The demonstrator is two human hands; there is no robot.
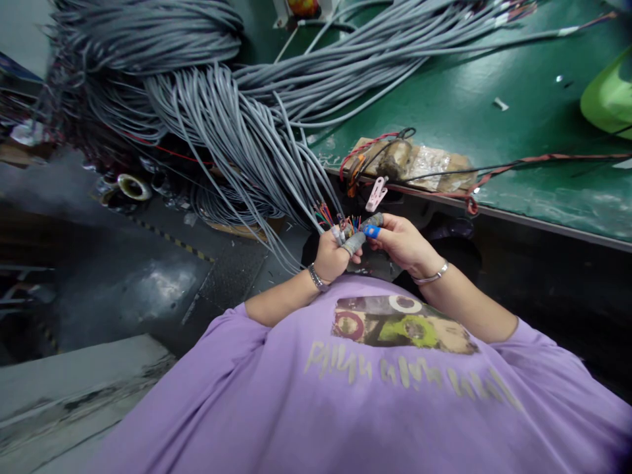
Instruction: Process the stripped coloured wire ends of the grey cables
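My left hand (332, 253) is closed around the end of a grey cable (296, 217), whose thin coloured wires (326, 212) fan out above my fist. My right hand (402, 240) pinches those wire ends from the right; its fingertips wear grey and blue finger covers (371, 230). Both hands meet just in front of my chest, below the edge of the green bench (518, 99). The cable runs up and left into a big bundle of grey cables (207, 112).
The cable bundle hangs over the bench's left end toward the dark floor (148, 283). On the bench edge lie a taped cardboard pad (424, 161), red and black wires (543, 159) and a pink clip (378, 193). A green object (609, 95) sits far right.
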